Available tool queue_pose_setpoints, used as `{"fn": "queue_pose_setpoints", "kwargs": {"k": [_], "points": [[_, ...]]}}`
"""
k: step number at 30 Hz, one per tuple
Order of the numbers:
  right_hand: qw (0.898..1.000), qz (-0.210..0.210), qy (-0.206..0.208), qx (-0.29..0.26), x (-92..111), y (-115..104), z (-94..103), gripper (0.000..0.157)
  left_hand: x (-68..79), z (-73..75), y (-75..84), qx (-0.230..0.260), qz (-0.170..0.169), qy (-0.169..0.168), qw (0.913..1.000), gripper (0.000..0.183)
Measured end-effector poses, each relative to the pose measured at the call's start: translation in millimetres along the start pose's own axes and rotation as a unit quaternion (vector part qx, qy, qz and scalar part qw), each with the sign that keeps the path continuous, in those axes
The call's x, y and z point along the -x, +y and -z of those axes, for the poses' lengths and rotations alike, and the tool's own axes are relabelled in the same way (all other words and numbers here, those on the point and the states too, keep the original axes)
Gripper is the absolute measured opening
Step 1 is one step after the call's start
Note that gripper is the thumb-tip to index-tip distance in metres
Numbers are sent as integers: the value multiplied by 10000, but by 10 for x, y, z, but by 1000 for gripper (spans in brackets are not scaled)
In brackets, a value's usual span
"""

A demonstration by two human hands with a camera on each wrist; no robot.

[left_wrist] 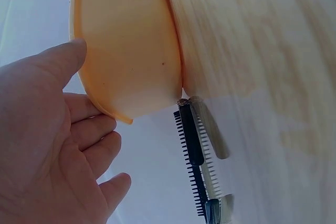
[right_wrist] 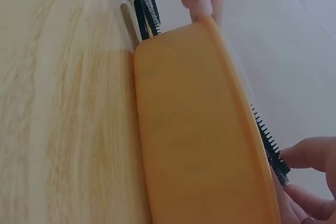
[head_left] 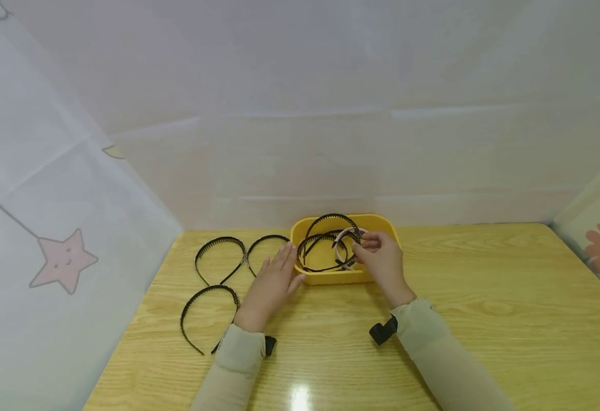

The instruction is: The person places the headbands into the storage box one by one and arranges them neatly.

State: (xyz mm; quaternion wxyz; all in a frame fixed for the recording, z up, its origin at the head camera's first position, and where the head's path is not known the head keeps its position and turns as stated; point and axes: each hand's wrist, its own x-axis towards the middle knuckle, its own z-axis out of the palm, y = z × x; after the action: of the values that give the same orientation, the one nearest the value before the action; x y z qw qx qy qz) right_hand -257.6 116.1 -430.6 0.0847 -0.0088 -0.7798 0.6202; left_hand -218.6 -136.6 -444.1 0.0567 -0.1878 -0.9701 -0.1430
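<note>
A yellow plastic basket stands near the table's back edge, holding several black toothed headbands and a pale pink one. My left hand rests on the basket's left end with fingers extended; in the left wrist view its thumb touches the rim. Over the basket's right side, my right hand pinches a black headband between thumb and fingers, seen at the rim in the right wrist view. Much of that headband is hidden behind the basket wall there.
Left of the basket, three black headbands lie on the wooden table: one at the back left, one partly behind my left hand, one nearer the front. A pale fabric backdrop rises behind the table.
</note>
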Motion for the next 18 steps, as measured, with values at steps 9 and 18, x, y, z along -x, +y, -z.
{"fn": "queue_pose_setpoints", "kwargs": {"k": [9,18], "points": [[9959,340,-34,838,-2,-23,-19,32,-11,-1,2,-11,38,-12,10000,71],[9888,509,-113,1402,4,-8,-34,25,-5,-13,-12,-28,64,-80,9999,70]]}}
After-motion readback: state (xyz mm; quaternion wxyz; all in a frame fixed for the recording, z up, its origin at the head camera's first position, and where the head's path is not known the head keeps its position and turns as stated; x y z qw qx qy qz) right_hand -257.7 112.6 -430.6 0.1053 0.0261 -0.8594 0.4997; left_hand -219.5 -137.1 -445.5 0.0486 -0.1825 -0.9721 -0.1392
